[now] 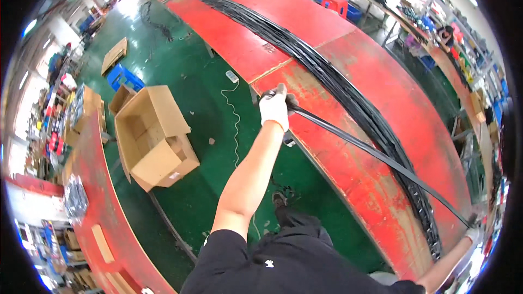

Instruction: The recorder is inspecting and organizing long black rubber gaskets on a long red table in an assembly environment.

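Black shirt [234,261]: ours, nearest the cam, fills btm of view; dark trousers [299,223] just beyond it.
Green floor [212,81]: runs under everything, shows btwn the two tables.
Long red table [392,87]: on our R, from far top down to btm R, paint worn brown in patches.
Red side table [103,207]: on our L, w/ a clear plastic pkg [75,200] on top.
Bundle [338,84]: many long black strips lying lengthwise, approx mid-width of the long table.
Cardboard box [144,130]: on floor btwn tables, flaps open.
Single black strip [348,138]: stretched btwn our 2 hands, slanting across the long table & crossing above the bundle toward R.
Blue crate [125,77]: on floor, just past the box.
Red stool [335,5]: beyond the long table's far side.
L hand [275,106]: white glove w/ dark fingers, closed round one end of the strip, near the table's L edge.
R hand [474,234]: gloved, out at R rim, fingers pinched on the strip's other part; can't tell exact finger pos.
Power strip [232,76]: white, on floor, w/ curly cord.
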The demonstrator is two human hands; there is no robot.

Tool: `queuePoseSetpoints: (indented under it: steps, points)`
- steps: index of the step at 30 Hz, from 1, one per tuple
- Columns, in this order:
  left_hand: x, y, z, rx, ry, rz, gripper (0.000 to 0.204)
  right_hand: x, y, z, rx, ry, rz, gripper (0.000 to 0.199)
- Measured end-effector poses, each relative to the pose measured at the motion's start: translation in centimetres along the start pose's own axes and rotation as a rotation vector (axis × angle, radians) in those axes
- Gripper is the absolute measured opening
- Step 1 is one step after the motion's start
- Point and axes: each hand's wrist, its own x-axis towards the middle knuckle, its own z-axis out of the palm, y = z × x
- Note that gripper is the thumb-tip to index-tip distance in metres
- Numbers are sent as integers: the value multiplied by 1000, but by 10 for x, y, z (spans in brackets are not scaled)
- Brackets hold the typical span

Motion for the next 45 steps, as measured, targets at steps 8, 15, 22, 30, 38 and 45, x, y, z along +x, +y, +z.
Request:
queuePoseSetpoints:
  steps: [8,15,22,30,38,45]
  points:
    - [91,-85,-53,1,131,-356,20,-323,117,334,-1760,-402,-1200,29]
    - [145,-97,-105,115,82,-506,9,-719,158,552,-561,-1899,64,62]
    - [202,-42,-175,-240,-346,-726,14,-786,110,608,-878,-1885,578,39]
    - [272,122,-100,-505,-597,-362,29,-831,-68,685,-607,-1788,448,39]
    - [357,182,-82,-507,-226,-263,21,-879,-132,739,-453,-1914,241,36]
    - [423,157,-87,-454,87,-363,22,-836,-148,780,-555,-1954,335,40]
